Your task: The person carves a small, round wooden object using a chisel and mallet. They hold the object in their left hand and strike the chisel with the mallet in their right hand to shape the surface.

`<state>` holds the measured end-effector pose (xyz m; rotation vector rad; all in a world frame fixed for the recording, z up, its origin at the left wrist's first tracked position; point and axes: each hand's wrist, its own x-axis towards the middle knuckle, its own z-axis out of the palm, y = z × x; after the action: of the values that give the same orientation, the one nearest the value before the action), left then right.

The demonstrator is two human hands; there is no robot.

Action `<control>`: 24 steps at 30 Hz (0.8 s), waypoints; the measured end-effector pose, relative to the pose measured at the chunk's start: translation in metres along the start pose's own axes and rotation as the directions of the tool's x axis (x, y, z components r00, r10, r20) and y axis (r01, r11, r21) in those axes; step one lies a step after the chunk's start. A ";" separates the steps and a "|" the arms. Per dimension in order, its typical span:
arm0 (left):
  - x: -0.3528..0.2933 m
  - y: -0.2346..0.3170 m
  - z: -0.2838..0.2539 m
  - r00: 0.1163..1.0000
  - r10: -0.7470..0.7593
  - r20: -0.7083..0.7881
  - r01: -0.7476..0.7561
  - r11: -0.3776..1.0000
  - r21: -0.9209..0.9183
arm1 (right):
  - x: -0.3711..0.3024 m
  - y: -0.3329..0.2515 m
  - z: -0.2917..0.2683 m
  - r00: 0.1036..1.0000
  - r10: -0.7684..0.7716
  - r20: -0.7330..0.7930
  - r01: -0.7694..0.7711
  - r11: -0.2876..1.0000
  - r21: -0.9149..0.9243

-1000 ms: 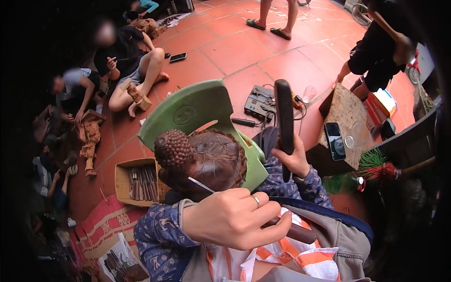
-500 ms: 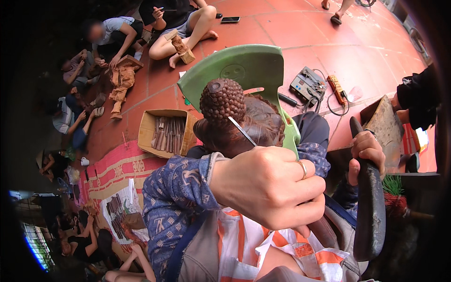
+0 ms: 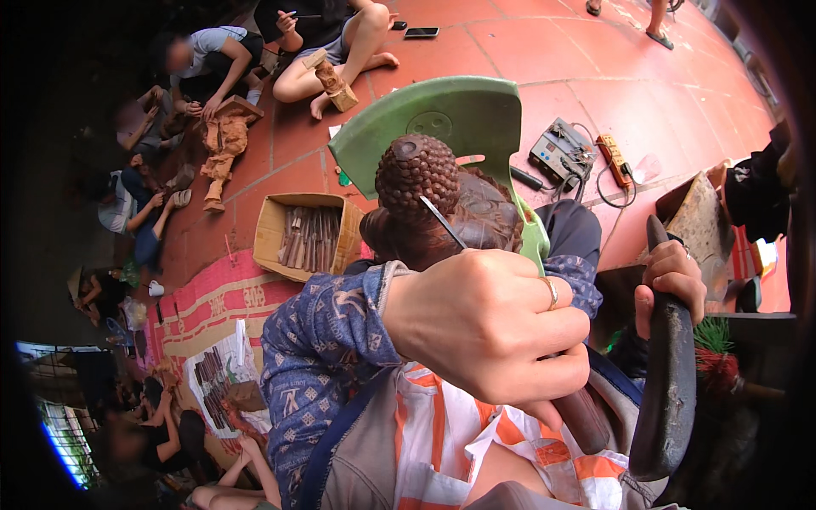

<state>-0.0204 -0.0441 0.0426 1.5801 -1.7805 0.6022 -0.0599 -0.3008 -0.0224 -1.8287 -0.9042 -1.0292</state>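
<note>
Two grips: your left hand (image 3: 489, 327) curls its fingers round a chisel (image 3: 585, 421), the blade (image 3: 442, 223) pointing eleven o'clock at the carved head (image 3: 416, 177); your right hand (image 3: 671, 285), near three, clasps a dark club (image 3: 667, 391). Beyond, at twelve, a green chair (image 3: 476, 110).
</note>
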 end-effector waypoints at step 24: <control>-0.007 0.001 -0.009 0.998 0.066 -0.010 -0.067 0.993 -0.096 | 0.018 -0.029 -0.033 0.958 -0.268 0.103 0.281 0.798 -0.533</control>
<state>-0.0192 -0.0328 0.0430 1.4565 -1.8353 0.5438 -0.0876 -0.3156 0.0133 -2.2152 -0.9774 -1.5811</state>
